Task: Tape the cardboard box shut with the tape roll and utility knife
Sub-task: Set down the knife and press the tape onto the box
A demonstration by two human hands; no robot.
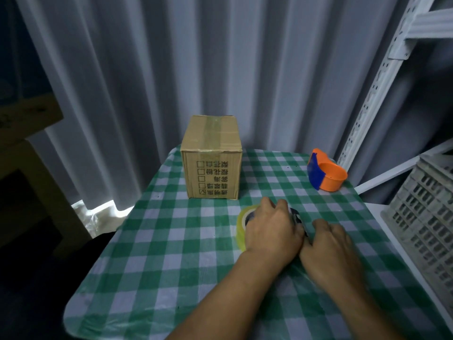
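On the green-and-white checked tablecloth (157,244), near the middle of the table, the tape roll (241,223) lay flat, its yellowish rim showing to the left of the left hand (272,231). That hand rested over the roll, fingers curled down across its top and far side, so most of the roll was hidden beneath the palm; it appeared to grasp the roll. The right hand (331,246) lay just beside it, touching at the thumb side, fingers bent down on the cloth; whether it held anything could not be told, since the view there was blurred. A dark object (297,218) showed between the two hands. The cardboard box (212,158) stood upright beyond the hands, apart from them, tape along its top seam. An orange and blue tape dispenser (326,173) sat at the far right of the table.
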